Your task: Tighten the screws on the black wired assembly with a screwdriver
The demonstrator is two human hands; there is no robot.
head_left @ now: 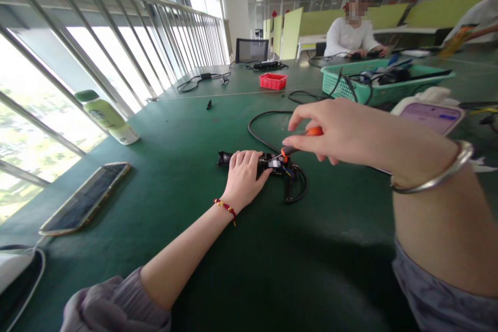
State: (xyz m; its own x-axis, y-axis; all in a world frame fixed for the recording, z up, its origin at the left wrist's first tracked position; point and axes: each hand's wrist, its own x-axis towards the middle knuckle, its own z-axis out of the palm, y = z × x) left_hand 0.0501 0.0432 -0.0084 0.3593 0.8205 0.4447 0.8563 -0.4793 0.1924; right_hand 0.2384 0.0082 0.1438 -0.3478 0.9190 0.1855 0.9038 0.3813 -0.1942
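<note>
My left hand (244,175) lies closed over a small black device (268,163) on the green table (202,129), pressing it down. Exposed wires show at the device's right end, and a black cable (264,137) loops away from it. My right hand (334,129) grips a screwdriver with an orange and black handle (301,141), its tip pointing down at the wired end of the device.
A phone (87,197) lies at the left, with a green-capped bottle (107,115) behind it. Further back sit a red box (273,81) and a green basket (383,83) of cables. A second phone (431,115) rests at the right. A person sits at the far end.
</note>
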